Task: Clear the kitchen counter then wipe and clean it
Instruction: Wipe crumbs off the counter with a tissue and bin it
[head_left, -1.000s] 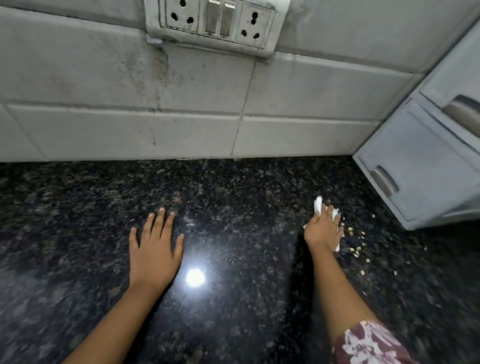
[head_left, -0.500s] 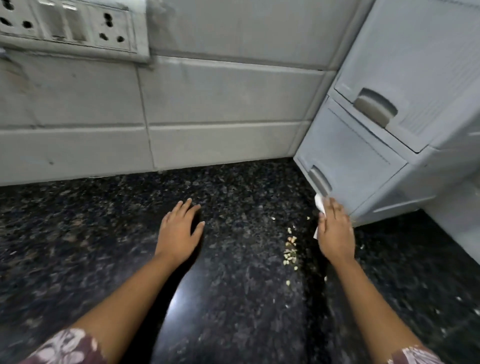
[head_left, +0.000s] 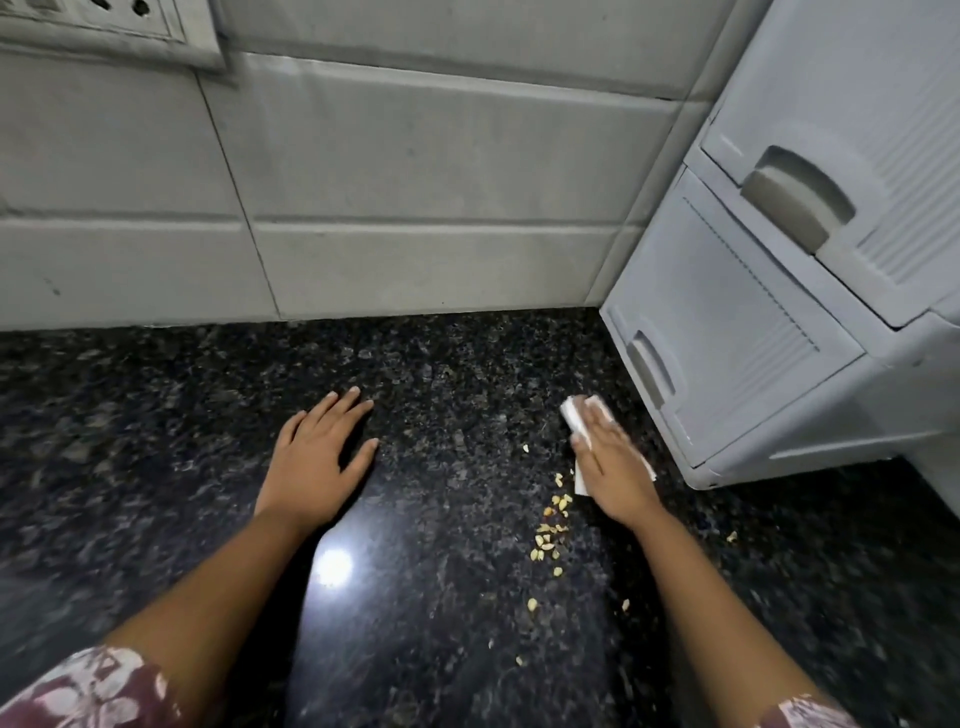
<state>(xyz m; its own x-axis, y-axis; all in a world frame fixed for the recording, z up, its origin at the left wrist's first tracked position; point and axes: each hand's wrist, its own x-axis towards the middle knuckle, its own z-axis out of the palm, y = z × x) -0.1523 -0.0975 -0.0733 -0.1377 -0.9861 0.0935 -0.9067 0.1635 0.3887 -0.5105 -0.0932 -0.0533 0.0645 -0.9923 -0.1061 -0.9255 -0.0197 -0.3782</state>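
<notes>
The black speckled granite counter (head_left: 441, 649) fills the lower part of the view. My right hand (head_left: 613, 467) lies flat, fingers straight, pressing a white folded tissue (head_left: 576, 415) onto the counter close to the drawer unit. Only the tissue's edges show around the hand. Small yellow crumbs (head_left: 550, 530) are scattered in a loose line just left of and below that hand. My left hand (head_left: 317, 462) rests palm down on the counter, fingers spread, holding nothing, about a hand's width left of the crumbs.
A white plastic drawer unit (head_left: 753, 338) with grey handles stands on the counter at the right. A grey tiled wall (head_left: 415, 208) runs along the back, with a switch and socket plate (head_left: 104, 26) at top left. A light glare (head_left: 332, 566) reflects between my arms.
My view has swung right, bringing the drawer unit closer. My right hand has pushed the tissue across the crumbs, which now lie to its left instead of its right. My left hand stays flat.
</notes>
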